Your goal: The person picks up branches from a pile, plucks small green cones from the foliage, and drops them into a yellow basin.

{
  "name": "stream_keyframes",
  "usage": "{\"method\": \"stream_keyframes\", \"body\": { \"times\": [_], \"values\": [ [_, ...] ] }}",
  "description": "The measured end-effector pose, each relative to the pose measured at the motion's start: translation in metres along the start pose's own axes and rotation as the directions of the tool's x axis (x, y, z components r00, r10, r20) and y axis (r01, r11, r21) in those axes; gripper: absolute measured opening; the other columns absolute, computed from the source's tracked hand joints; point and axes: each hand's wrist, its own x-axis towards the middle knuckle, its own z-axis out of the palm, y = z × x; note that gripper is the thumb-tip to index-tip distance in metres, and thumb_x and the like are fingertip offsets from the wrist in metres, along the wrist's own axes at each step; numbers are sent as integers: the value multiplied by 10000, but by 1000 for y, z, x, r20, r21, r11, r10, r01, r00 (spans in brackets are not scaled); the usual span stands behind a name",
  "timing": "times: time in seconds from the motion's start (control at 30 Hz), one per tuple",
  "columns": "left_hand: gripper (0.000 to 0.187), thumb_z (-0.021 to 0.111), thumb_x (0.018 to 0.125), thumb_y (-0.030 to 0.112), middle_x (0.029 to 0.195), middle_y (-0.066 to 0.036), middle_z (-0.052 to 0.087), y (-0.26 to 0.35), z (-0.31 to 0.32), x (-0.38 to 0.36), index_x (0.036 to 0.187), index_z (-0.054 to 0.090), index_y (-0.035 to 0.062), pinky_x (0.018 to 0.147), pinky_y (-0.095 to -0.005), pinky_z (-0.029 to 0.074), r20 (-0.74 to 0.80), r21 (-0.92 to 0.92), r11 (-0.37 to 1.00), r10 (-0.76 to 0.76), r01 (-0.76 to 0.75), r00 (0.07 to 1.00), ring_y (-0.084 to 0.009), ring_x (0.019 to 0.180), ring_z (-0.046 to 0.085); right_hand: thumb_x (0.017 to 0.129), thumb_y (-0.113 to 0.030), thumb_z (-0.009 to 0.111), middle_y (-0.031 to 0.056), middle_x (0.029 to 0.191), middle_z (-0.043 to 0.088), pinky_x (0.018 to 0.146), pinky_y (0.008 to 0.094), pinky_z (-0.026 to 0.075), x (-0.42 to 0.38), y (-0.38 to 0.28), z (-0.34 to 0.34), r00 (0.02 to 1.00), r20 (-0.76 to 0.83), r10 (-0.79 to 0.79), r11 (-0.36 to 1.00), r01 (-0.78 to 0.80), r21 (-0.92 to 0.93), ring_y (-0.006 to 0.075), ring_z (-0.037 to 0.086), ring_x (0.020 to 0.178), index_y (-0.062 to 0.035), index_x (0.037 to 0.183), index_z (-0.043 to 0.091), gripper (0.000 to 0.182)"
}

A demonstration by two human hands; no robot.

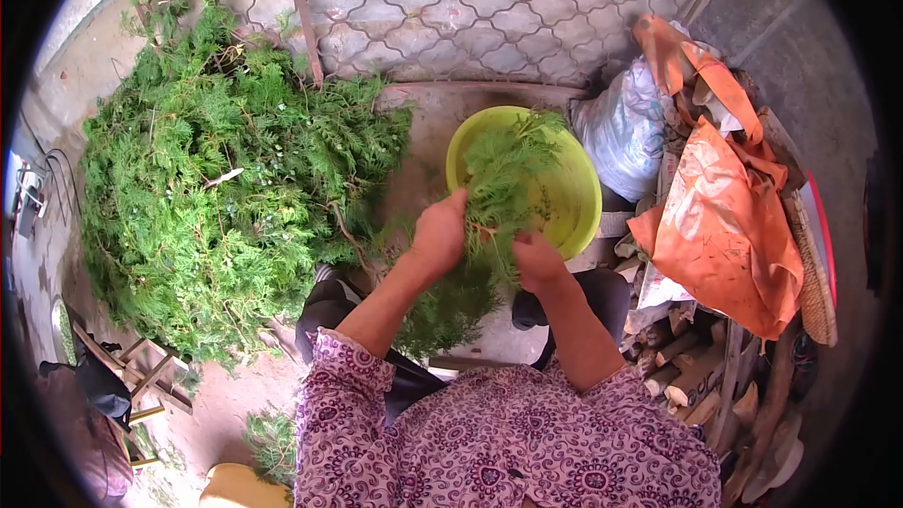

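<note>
A leafy green sprig point(508, 174) spreads over the near left part of a yellow-green basin point(588, 188). My left hand point(440, 233) is closed round its stems at the basin's left edge. Close by on the right, my right hand point(538, 261) has its fingers pressed together on the lower part of the same sprig, at the basin's near rim. Small dark bits point(544, 202) lie inside the basin. More green foliage point(447, 310) is below my hands, between my knees. A large heap of green branches point(226, 179) lies to the left.
Wire mesh point(489, 9) stands against the far wall. On the right are a white sack point(625, 127), an orange bag point(724, 226) and stacked firewood point(691, 372). A wooden stool point(150, 372) is at the left, and a yellow object point(243, 487) at the bottom left.
</note>
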Motion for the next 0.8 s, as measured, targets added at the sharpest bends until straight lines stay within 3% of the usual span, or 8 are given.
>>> {"method": "stream_keyframes", "body": {
  "times": [0.13, 0.23, 0.3, 0.4, 0.6, 0.63, 0.7, 0.8],
  "values": [
    [207, 539, 759, 31, 789, -158, 607, -8, -23, 8, 962, 503, 13, 669, -381, 467, -231, -279, 959, -10, -56, 973, -303, 746, 591, 758, -73, 557, 44, 730, 564, 485, 215, 393, -9, -7, -20, 854, 420, 307, 943, -332, -15, 102, 511, 580, -22, 919, 534, 170],
    [242, 541, 800, 17, 833, -49, 611, 5, -65, 5, 1042, 543, 24, 663, -275, 480, -198, -705, 708, -251, 40, 947, -128, 747, 563, 754, -62, 539, 50, 717, 555, 458, 204, 377, -11, -17, -24, 969, 150, 196, 981, -194, -25, 97, 481, 518, -30, 897, 529, 147],
    [310, 571, 840, 305, 861, -60, 580, -2, -78, 8, 1003, 533, 44, 591, -284, 470, -164, -913, 407, -309, -25, 937, -144, 723, 554, 757, -56, 528, 61, 731, 563, 464, 209, 392, -9, -30, -33, 989, -119, 89, 994, -79, 81, 100, 508, 538, -30, 856, 539, 104],
    [356, 583, 819, 360, 849, -55, 559, 5, -100, 2, 1026, 534, 74, 488, -297, 441, -183, -964, 245, -351, -98, 919, -170, 678, 537, 753, -60, 533, 82, 810, 590, 529, 203, 423, 6, -35, -62, 962, -235, -137, 983, 104, -148, 113, 552, 618, -22, 884, 551, 137],
    [403, 544, 827, 420, 816, -63, 551, 2, -122, -4, 1014, 523, 64, 433, -271, 425, -209, -956, 284, -476, -76, 854, -141, 630, 524, 733, -85, 570, 69, 937, 588, 639, 184, 411, 62, 11, -158, 815, -184, -549, 517, 159, -841, 100, 532, 710, 2, 876, 598, 169],
    [408, 544, 825, 424, 822, -63, 554, 4, -129, -8, 1025, 531, 69, 429, -266, 421, -230, -946, 316, -513, -66, 827, -134, 637, 520, 733, -85, 570, 69, 937, 588, 639, 184, 411, 61, 11, -159, 820, -180, -544, 518, 159, -840, 100, 532, 710, 2, 876, 598, 169],
    [464, 549, 820, 427, 980, -66, 572, -8, -135, -14, 1135, 527, 88, 468, -261, 452, -320, -920, 384, -629, -75, 709, -122, 694, 547, 734, -102, 574, 67, 886, 595, 609, 189, 412, 55, 9, -158, 842, -421, -338, 876, 117, -468, 92, 526, 678, -5, 774, 601, 109],
    [435, 538, 838, 374, 1090, -106, 551, -74, -149, -28, 1145, 512, 68, 636, -310, 503, -502, -818, 538, -489, -206, 713, -175, 882, 564, 743, -111, 564, 67, 814, 602, 585, 190, 420, 48, 12, -159, 907, -374, -194, 907, 20, -421, 93, 540, 656, -17, 758, 584, 97]
  ]
}}
